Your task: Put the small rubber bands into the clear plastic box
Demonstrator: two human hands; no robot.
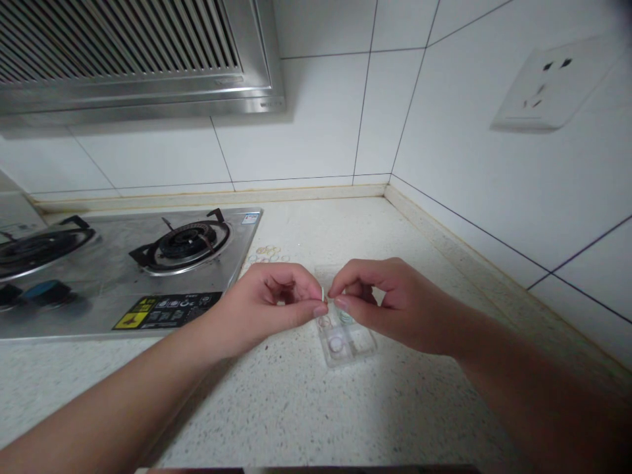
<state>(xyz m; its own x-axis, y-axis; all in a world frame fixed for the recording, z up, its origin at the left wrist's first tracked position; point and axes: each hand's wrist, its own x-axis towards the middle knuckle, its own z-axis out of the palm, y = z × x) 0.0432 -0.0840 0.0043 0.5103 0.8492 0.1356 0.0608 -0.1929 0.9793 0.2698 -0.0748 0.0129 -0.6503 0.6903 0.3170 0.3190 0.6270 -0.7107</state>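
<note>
My left hand (pixel 284 297) pinches a small pale green band (pixel 322 293) between thumb and fingertips. My right hand (pixel 382 293) is closed in a pinch just beside it; whatever its fingertips hold, if anything, is too small to make out. Both hands hover over a clear plastic compartment box (pixel 340 361) on the counter. In the box's near left compartment is a pale ring-shaped band (pixel 336 344). Green bands (pixel 345 317) show in a compartment partly covered by my right thumb, and pinkish bands (pixel 324 322) lie to their left. The hands hide the box's far part.
Several loose thin bands (pixel 266 251) in yellowish and pale colours lie on the speckled counter (pixel 296 408) behind my left hand. A gas stove (pixel 192 243) stands on the left under a range hood (pixel 257 85). Tiled walls meet at the back right, with a socket (pixel 548 85).
</note>
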